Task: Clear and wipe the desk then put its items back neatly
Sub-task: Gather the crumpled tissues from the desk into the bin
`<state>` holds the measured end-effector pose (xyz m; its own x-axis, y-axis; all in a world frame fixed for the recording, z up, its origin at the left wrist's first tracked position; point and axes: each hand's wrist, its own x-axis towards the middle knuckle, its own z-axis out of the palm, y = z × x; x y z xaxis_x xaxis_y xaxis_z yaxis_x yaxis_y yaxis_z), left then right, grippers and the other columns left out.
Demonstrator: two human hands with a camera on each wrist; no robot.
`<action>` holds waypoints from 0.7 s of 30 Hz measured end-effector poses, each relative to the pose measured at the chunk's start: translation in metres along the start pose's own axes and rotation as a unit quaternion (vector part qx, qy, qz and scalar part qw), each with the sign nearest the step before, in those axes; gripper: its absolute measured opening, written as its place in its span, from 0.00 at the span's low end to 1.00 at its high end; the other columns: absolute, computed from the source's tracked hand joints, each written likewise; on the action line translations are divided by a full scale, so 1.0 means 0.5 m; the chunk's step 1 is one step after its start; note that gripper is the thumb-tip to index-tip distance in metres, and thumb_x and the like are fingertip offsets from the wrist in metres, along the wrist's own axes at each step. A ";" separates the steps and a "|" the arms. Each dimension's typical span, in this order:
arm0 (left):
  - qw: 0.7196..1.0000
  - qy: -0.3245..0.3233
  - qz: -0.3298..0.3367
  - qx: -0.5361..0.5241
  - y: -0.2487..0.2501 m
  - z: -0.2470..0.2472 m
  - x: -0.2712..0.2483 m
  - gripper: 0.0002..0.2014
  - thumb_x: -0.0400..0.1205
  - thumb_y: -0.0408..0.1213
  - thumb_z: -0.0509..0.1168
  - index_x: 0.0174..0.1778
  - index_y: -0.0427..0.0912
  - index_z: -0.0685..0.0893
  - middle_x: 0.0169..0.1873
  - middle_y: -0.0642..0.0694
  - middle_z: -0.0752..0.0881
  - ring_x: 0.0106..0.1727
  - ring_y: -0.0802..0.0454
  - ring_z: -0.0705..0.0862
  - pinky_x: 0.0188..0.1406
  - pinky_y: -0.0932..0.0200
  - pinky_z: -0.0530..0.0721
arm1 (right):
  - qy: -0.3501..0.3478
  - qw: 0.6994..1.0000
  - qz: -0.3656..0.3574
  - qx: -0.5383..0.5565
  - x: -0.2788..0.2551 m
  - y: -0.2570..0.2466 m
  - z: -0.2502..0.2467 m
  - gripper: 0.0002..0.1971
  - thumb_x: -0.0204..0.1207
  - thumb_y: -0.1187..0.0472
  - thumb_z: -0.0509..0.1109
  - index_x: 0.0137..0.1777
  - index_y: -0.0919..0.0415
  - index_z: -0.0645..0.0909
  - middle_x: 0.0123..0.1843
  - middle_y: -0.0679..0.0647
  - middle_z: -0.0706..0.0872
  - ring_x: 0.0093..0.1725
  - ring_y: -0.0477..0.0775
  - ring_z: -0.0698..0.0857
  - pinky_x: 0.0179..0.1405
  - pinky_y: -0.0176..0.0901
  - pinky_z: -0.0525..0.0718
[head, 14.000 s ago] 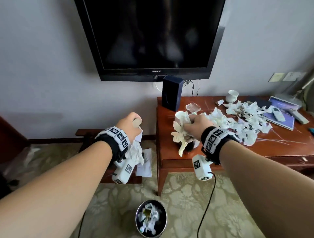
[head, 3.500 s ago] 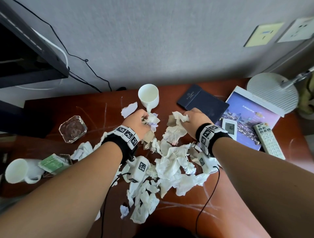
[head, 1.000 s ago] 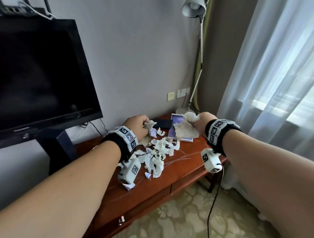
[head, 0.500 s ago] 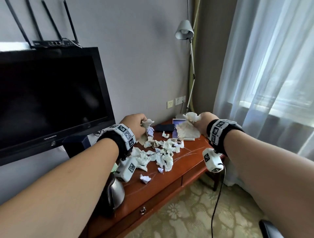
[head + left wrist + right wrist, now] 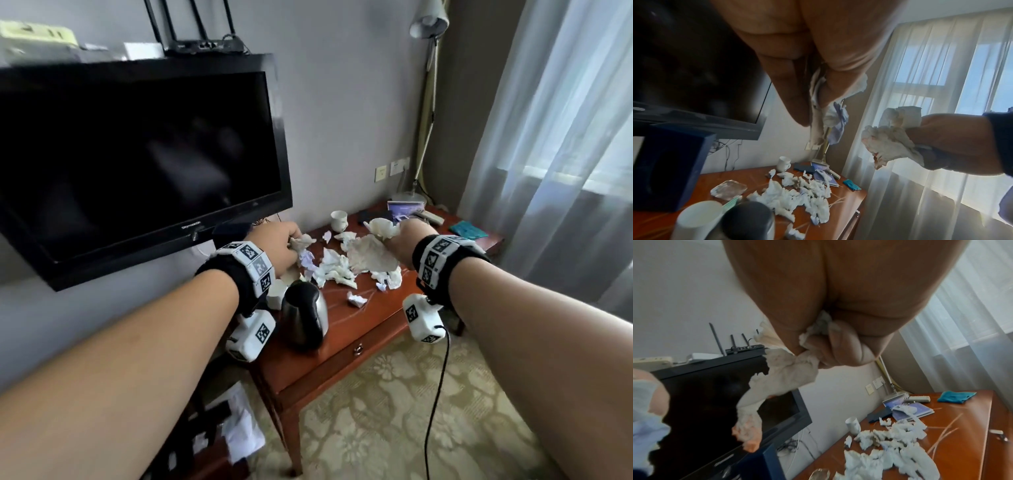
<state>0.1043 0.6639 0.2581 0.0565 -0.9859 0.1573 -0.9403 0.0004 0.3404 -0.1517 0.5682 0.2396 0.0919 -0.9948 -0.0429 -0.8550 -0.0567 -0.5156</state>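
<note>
Your left hand (image 5: 277, 245) is fisted round a limp wad of white and pale-lilac tissue (image 5: 833, 116), and your right hand (image 5: 404, 245) clenches a bigger, crumpled tissue clump (image 5: 888, 136) with pinkish stains; both are held above the desk (image 5: 373, 318). Below them, on the glossy, scratched reddish wood, a rounded steel kettle (image 5: 303, 317) with a black top stands at the near end. Past it a ragged heap of torn tissue scraps (image 5: 337, 270) litters the middle. Further back sit a white ceramic cup (image 5: 338, 221), a dark notebook (image 5: 878, 415), a booklet (image 5: 910, 408), a remote (image 5: 918, 399) and a folded teal cloth (image 5: 467, 230).
</note>
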 end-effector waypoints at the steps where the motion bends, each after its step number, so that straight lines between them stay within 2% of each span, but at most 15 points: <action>1: 1.000 -0.001 -0.010 -0.008 -0.028 0.007 -0.015 0.06 0.80 0.36 0.68 0.45 0.54 0.80 0.37 0.53 0.82 0.40 0.49 0.82 0.35 0.61 0.74 | -0.006 1.000 0.002 -0.005 -0.009 -0.019 0.024 0.18 0.83 0.55 0.70 0.65 0.68 0.84 0.62 0.66 0.87 0.63 0.68 0.86 0.54 0.51 0.81; 3: 0.999 -0.001 -0.033 -0.019 -0.087 0.029 -0.044 0.07 0.80 0.37 0.69 0.44 0.54 0.79 0.36 0.55 0.81 0.38 0.52 0.78 0.29 0.66 0.69 | -0.024 0.999 -0.004 -0.040 -0.025 -0.051 0.080 0.18 0.85 0.53 0.69 0.66 0.66 0.83 0.61 0.65 0.87 0.61 0.66 0.86 0.53 0.50 0.80; 5: 0.998 -0.008 -0.060 -0.032 -0.147 0.064 -0.074 0.09 0.79 0.36 0.69 0.43 0.56 0.78 0.39 0.51 0.84 0.40 0.50 0.80 0.29 0.64 0.68 | -0.040 0.997 0.003 -0.059 -0.044 -0.080 0.141 0.19 0.86 0.50 0.66 0.66 0.65 0.82 0.58 0.61 0.87 0.57 0.63 0.86 0.52 0.50 0.81; 6: 0.996 -0.015 -0.078 -0.038 -0.175 0.084 -0.091 0.09 0.79 0.37 0.70 0.44 0.57 0.79 0.42 0.50 0.85 0.42 0.48 0.81 0.31 0.60 0.69 | -0.047 0.998 0.010 -0.048 -0.051 -0.089 0.172 0.19 0.87 0.50 0.65 0.68 0.64 0.80 0.60 0.60 0.86 0.57 0.62 0.85 0.52 0.49 0.81; 8: 0.993 -0.030 -0.108 -0.043 -0.227 0.131 -0.122 0.07 0.78 0.38 0.70 0.49 0.54 0.83 0.48 0.49 0.84 0.46 0.48 0.81 0.39 0.60 0.69 | -0.094 0.994 0.023 -0.050 -0.063 -0.092 0.241 0.21 0.90 0.52 0.61 0.76 0.64 0.75 0.62 0.56 0.82 0.56 0.58 0.81 0.49 0.42 0.77; 10: 0.990 -0.049 -0.126 -0.048 -0.270 0.182 -0.153 0.09 0.78 0.39 0.70 0.53 0.53 0.85 0.52 0.48 0.85 0.47 0.48 0.80 0.43 0.60 0.69 | -0.137 0.989 0.016 -0.059 -0.066 -0.082 0.312 0.22 0.87 0.55 0.65 0.79 0.62 0.74 0.61 0.53 0.80 0.55 0.57 0.79 0.42 0.37 0.72; 11: 0.988 -0.057 -0.136 -0.051 -0.292 0.211 -0.167 0.09 0.78 0.40 0.70 0.53 0.54 0.85 0.52 0.48 0.85 0.46 0.48 0.79 0.43 0.60 0.69 | -0.166 0.984 0.003 -0.063 -0.072 -0.080 0.343 0.22 0.85 0.56 0.68 0.77 0.61 0.77 0.61 0.55 0.82 0.56 0.59 0.81 0.41 0.36 0.72; 13: 0.981 -0.077 -0.166 -0.059 -0.323 0.266 -0.196 0.07 0.79 0.39 0.68 0.50 0.56 0.83 0.50 0.50 0.83 0.45 0.48 0.78 0.42 0.60 0.69 | -0.206 0.972 -0.016 -0.114 -0.080 -0.057 0.419 0.17 0.84 0.56 0.69 0.70 0.63 0.82 0.59 0.60 0.87 0.55 0.62 0.85 0.42 0.40 0.75; 16: 0.968 -0.104 -0.215 -0.074 -0.357 0.360 -0.241 0.05 0.81 0.41 0.66 0.49 0.57 0.81 0.48 0.49 0.83 0.48 0.44 0.82 0.43 0.57 0.74 | -0.286 0.941 -0.037 -0.178 -0.107 -0.016 0.529 0.13 0.88 0.56 0.61 0.61 0.62 0.83 0.58 0.59 0.87 0.51 0.59 0.82 0.45 0.43 0.76; 18: 0.957 -0.128 -0.246 -0.082 -0.370 0.428 -0.276 0.06 0.82 0.42 0.65 0.52 0.56 0.83 0.48 0.49 0.84 0.47 0.44 0.83 0.43 0.56 0.77 | -0.328 0.924 -0.058 -0.186 -0.130 0.019 0.600 0.14 0.87 0.57 0.63 0.67 0.62 0.82 0.59 0.59 0.86 0.51 0.55 0.79 0.41 0.38 0.77; 19: 0.951 -0.145 -0.260 -0.089 -0.374 0.462 -0.296 0.06 0.82 0.41 0.65 0.53 0.55 0.83 0.47 0.49 0.85 0.45 0.45 0.82 0.42 0.57 0.76 | -0.358 0.911 -0.065 -0.193 -0.143 0.043 0.644 0.15 0.87 0.59 0.63 0.70 0.62 0.81 0.59 0.58 0.86 0.53 0.55 0.81 0.43 0.37 0.79; 21: 0.937 -0.180 -0.283 -0.097 -0.387 0.537 -0.338 0.08 0.84 0.40 0.63 0.56 0.52 0.83 0.49 0.47 0.88 0.44 0.44 0.83 0.39 0.57 0.77 | -0.426 0.882 -0.027 -0.200 -0.170 0.087 0.723 0.15 0.88 0.62 0.61 0.71 0.63 0.79 0.56 0.55 0.86 0.56 0.59 0.84 0.53 0.44 0.84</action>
<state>0.1868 0.7856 -0.0833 0.3768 -0.8302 -0.4108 -0.7137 -0.5429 0.4427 -0.0124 0.6808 -0.0884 0.3430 -0.5742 -0.7434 -0.9333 -0.2981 -0.2004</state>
